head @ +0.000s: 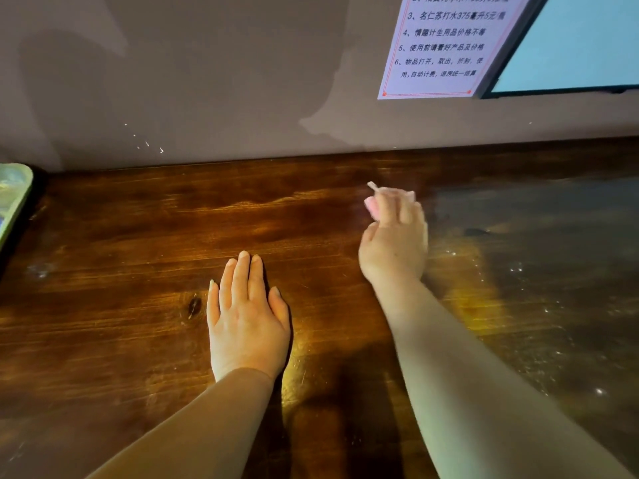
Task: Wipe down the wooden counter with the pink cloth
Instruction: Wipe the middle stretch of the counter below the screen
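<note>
The left hand [247,319] lies flat on the wooden worktop [121,305], palm down, fingers straight and close together, grasping nothing. The right hand [392,242] reaches farther toward the wall [207,81], somewhat blurred, with its fingers [401,210] bent over the pink cloth [371,203], which it holds bunched against the wood. Only small parts of the cloth show, past the fingertips and at the thumb side of the hand; the rest is hidden beneath the palm. The cloth sits on the rear half of the worktop, right of centre and near the wall, well apart from the left hand. To the right of the right hand the wood looks dull and greyish with scattered pale specks, while the boards to the left are glossy brown with a dark knot [194,305] just beside the left hand. A pale green tray [15,198] edges in at the far left. On the wall hang a printed notice [446,46] with red border and, next to it, a dark-framed bright screen [581,43].
</note>
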Available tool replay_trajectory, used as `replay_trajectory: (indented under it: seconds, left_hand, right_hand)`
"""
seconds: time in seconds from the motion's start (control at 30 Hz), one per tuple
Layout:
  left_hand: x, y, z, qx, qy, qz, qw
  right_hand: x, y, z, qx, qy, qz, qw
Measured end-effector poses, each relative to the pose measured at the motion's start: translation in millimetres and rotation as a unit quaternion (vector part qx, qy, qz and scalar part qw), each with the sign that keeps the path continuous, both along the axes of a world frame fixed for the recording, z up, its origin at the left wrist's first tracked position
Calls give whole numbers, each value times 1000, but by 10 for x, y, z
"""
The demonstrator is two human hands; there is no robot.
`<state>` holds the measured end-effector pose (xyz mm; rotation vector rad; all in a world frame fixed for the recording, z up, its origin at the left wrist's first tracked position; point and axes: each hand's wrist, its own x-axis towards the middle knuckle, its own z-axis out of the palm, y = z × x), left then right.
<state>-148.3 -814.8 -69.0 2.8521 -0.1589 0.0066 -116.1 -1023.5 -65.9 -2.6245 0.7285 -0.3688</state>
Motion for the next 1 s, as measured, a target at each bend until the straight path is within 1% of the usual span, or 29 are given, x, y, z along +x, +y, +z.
replay_trajectory:
  seconds: [0.03, 0.1, 0.13, 0.17, 0.2, 0.23, 0.3, 0.33, 0.37, 0.4, 0.43, 0.5, 0.53, 0.57, 0.6, 0.63, 0.7, 0.73, 0.77, 0.8, 0.83, 0.9, 0.93, 0.97, 1.0]
  left_hand:
    - [2, 4, 1, -2, 1, 1, 1000]
    - [14, 16, 7, -11, -3, 2, 1000]
    - [19, 22, 11, -18, -3, 3, 1000]
    - [22, 24, 13, -25, -2, 3, 1000]
    - [26, 32, 12, -28, -2, 2, 1000]
    - [27, 40, 9, -29, -2, -1, 1000]
    - [26, 38, 4, -24, -5, -5, 1000]
    - [17, 16, 3, -18, -7, -5, 1000]
    - [14, 16, 1, -12, -10, -2, 1000]
    - [6, 10, 0, -7, -13, 0, 1000]
    - [3, -1, 1, -4, -16, 0, 1000]
    - [1, -15, 3, -5, -21, -1, 1000]
    - [0, -22, 5, -7, -22, -1, 1000]
    - [-1, -19, 7, -6, -21, 0, 1000]
    - [-1, -16, 9, -4, -19, 0, 1000]
    - [0, -10, 7, -1, -19, 0, 1000]
    - [-1, -6, 4, -1, -21, -1, 1000]
    - [-2, -7, 7, -1, -22, -2, 1000]
    - [-3, -12, 9, -2, -21, -2, 1000]
    - [-3, -12, 10, -2, -20, -2, 1000]
    - [-4, -12, 11, -1, -20, -1, 1000]
    - [-6, -11, 14, -1, -23, -1, 1000]
    - [-7, -15, 17, -3, -24, 0, 1000]
    - [-6, -24, 18, -4, -25, 0, 1000]
    - [-2, -25, 16, -3, -25, 1, 1000]
  right_hand:
    - [-54, 125, -34, -14, -8, 53, 998]
    - [-200, 200, -67, -41, -20, 199, 979]
    - [-232, 115, -37, -40, -17, 250, 967]
    - [-231, -23, -12, -35, -10, 269, 962]
    - [-210, -157, 4, -31, -5, 254, 967]
    - [-185, -268, 15, -27, -2, 202, 979]
    - [-135, -362, 36, 0, 4, 52, 999]
    - [-121, -312, 55, 13, 11, -1, 1000]
    - [-110, -180, 62, 18, 20, -17, 1000]
    - [-138, -23, 53, 14, 20, 9, 1000]
    - [-190, 132, 32, 0, 9, 72, 997]
    - [-350, 286, -7, -35, -15, 241, 970]
    - [-398, 233, 5, -43, -17, 301, 953]
    - [-400, 110, 19, -44, -14, 328, 944]
    - [-378, -29, 30, -41, -9, 319, 947]
    - [-345, -152, 40, -38, -5, 273, 961]
    - [-287, -277, 51, -7, 3, 108, 994]
    - [-270, -220, 55, 5, 11, 38, 999]
    - [-268, -104, 51, 7, 19, 9, 1000]
    - [-289, 40, 32, 4, 16, 30, 999]
    - [-330, 174, 5, -3, 4, 92, 996]
    - [-460, 276, -36, -16, -10, 234, 972]
    - [-488, 207, -25, -21, -5, 272, 962]
    - [-473, 84, -15, -24, 0, 276, 961]
    - [-442, -28, -9, -23, 6, 252, 968]
